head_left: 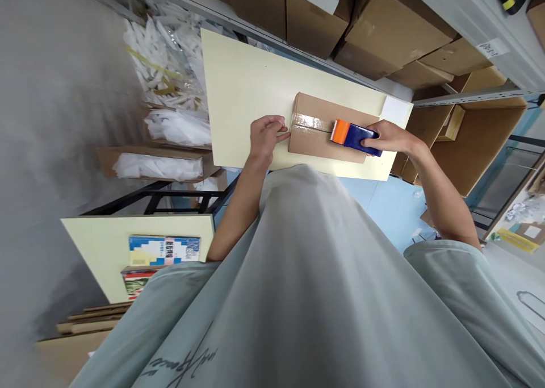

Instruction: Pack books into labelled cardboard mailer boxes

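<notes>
A closed brown cardboard box (317,144) lies flat on the pale yellow tabletop (234,92). A strip of clear, shiny tape runs along the seam on the left part of its top. My right hand (385,137) is wrapped around a navy and orange tape dispenser (355,136), whose orange toothed end points left over the top of the box. At the box's left end is my left hand (266,135), fingers curled together and one fingertip against or very near the box edge. Whatever may be between those fingers is too small to make out.
A white paper (394,109) lies at the table's right end. Cardboard boxes (395,24) fill the shelf beyond. Bagged white items (170,70) are heaped at left. Books (164,250) rest on a second table, and a large open carton (477,144) stands at right.
</notes>
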`<state>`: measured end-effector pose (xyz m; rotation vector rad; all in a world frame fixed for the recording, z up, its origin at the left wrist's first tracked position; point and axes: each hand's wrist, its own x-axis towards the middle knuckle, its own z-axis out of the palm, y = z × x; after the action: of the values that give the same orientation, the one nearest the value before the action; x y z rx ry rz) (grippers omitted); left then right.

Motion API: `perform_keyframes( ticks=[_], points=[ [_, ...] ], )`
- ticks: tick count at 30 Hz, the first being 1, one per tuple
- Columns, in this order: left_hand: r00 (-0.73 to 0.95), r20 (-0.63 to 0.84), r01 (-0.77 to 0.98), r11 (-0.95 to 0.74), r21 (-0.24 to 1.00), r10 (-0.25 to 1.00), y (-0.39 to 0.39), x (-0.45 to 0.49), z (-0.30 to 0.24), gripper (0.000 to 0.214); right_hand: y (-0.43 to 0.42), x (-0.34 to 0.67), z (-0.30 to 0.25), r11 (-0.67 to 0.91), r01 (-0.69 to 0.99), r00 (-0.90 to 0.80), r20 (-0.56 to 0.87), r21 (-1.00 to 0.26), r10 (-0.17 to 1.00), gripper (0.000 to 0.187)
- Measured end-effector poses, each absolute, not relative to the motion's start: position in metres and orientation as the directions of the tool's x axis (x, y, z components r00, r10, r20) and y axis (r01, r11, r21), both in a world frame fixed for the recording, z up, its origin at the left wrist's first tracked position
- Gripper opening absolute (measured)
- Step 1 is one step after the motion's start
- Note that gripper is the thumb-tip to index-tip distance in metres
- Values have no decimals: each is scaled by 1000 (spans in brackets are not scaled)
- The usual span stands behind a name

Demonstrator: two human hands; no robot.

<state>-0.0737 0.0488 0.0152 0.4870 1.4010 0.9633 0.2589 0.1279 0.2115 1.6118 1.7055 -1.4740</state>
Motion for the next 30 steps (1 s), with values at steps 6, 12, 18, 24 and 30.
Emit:
perform_keyframes(
  ticks=[6,12,18,24,30],
  points=[
    [-137,-724,-231,689,687,676,56,-60,12,16,130,251,217,-198,910,-230,-840,-365,491,23],
    [-328,-510,48,553,832,795,52,-57,24,47,129,250,217,-177,915,-239,-841,-363,486,25],
    [-282,-347,290,425,858,894,52,-44,31,32,127,251,215,-111,925,-270,-833,-364,483,26],
    [-382,-296,308,423,852,875,49,-37,23,26,131,260,200,-14,905,-368,-798,-426,477,30],
    [-342,-288,326,400,857,895,46,-1,22,23,124,308,206,-90,885,-396,-840,-457,371,31]
  ],
)
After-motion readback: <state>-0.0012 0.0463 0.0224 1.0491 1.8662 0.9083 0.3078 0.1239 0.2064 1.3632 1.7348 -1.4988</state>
